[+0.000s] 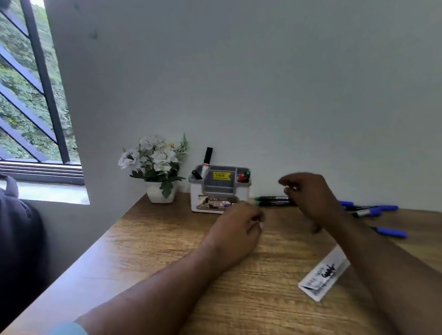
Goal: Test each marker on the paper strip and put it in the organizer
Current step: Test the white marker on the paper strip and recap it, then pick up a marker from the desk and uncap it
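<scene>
The white organizer (219,194) with a grey top stands at the back of the wooden desk (169,265). It holds a tall black marker (207,158), a short black one, and a red and a green cap (244,176). Two green markers (272,200) lie to its right, and several blue markers (376,210) lie further right. The scribbled paper strip (323,276) lies near my right forearm. My left hand (236,227) rests on the desk with curled fingers. My right hand (308,197) hovers over the green markers, fingers curled. A dark green blur (315,229) shows under its wrist.
A white pot of white flowers (158,170) stands left of the organizer against the wall. A dark backpack (3,226) sits left of the desk below the barred window (16,105). A side wall closes the desk's far right corner.
</scene>
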